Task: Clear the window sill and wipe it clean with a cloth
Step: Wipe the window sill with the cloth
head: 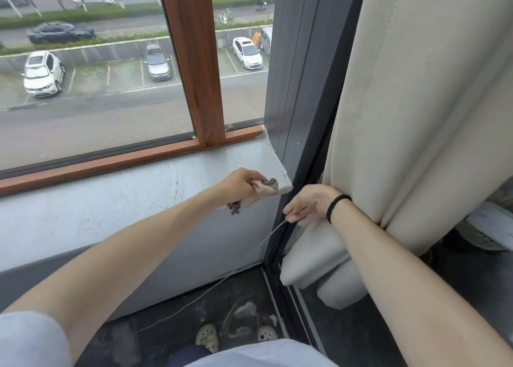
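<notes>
At the right near corner of the window sill point(166, 178), our left hand point(241, 185) grips the checked cloth point(266, 189); our right hand point(311, 204) pinches a white cable point(270, 235). We should press flat, wiping leftward.

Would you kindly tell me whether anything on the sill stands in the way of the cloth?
Nothing visible does. The left hand grips the cloth at the right corner of the sill, and the right hand pinches the thin white cord beyond that end.
</notes>
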Motion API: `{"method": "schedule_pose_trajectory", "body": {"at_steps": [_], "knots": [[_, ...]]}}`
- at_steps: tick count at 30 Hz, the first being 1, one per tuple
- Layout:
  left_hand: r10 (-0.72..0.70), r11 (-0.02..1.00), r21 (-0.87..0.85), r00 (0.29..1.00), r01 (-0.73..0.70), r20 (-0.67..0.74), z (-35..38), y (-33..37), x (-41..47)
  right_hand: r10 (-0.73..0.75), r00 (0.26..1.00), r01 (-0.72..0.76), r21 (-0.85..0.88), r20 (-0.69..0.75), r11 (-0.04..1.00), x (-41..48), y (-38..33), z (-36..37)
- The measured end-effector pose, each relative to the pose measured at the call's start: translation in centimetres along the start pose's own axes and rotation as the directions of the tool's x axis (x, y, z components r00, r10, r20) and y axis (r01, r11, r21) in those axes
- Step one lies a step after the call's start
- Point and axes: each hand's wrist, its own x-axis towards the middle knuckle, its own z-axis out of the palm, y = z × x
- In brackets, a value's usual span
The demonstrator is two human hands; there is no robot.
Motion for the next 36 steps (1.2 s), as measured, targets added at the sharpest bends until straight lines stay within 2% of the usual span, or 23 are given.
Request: {"method": "schedule_pose_trajectory", "body": {"at_steps": [3, 5, 7, 10, 13, 18, 22, 27, 29, 33, 36], "knots": [[-0.089, 0.98, -0.185, 0.992, 0.071, -0.091, -2.8, -0.6, -1.0, -0.144, 0.979, 0.139, 0.041, 0.144, 0.989, -0.9, -1.7, 0.6], [-0.17, 0.941, -0.313, 0.978, 0.126, -0.119, -4.2, -1.0, -1.9, -0.243, 0.956, 0.229, 0.095, 0.166, 0.969, -1.8, -3.2, 1.2], [-0.238, 0.908, -0.382, 0.963, 0.173, -0.128, -5.5, -1.2, -2.8, -0.335, 0.935, 0.319, 0.134, 0.12, 0.938, -2.6, -5.1, 2.0], [-0.269, 0.863, -0.466, 0.958, 0.193, -0.101, -7.1, -1.3, -4.2, -0.478, 0.878, 0.474, 0.186, -0.029, 0.86, -3.2, -7.7, 3.2], [-0.26, 0.82, -0.547, 0.961, 0.167, -0.096, -8.5, -1.4, -5.5, -0.579, 0.809, 0.587, 0.112, -0.098, 0.802, -3.6, -9.6, 4.6], [-0.184, 0.767, -0.63, 0.982, 0.122, -0.033, -10.5, -2.7, -7.0, -0.59, 0.807, 0.59, 0.043, -0.008, 0.806, -3.8, -11.7, 6.8], [-0.235, 0.708, -0.691, 0.971, 0.145, -0.037, -11.7, -3.4, -7.7, -0.592, 0.806, 0.592, -0.016, -0.015, 0.806, -2.7, -12.9, 7.6], [-0.312, 0.693, -0.692, 0.949, 0.202, -0.036, -12.5, -3.7, -7.6, -0.614, 0.788, 0.615, -0.072, 0.039, 0.785, -1.9, -13.1, 7.8], [-0.34, 0.685, -0.699, 0.939, 0.206, -0.056, -12.9, -3.8, -7.6, -0.631, 0.774, 0.632, -0.007, 0.048, 0.775, -1.9, -13.4, 7.9], [-0.343, 0.681, -0.712, 0.933, 0.17, -0.105, -13.5, -4.1, -8.4, -0.682, 0.729, 0.645, 0.266, 0.067, 0.716, -1.8, -14.5, 8.5], [-0.396, 0.677, -0.724, 0.895, 0.134, -0.204, -13.9, -4.7, -8.9, -0.717, 0.691, 0.639, 0.386, 0.091, 0.665, -1.8, -15.8, 9.7]]}}
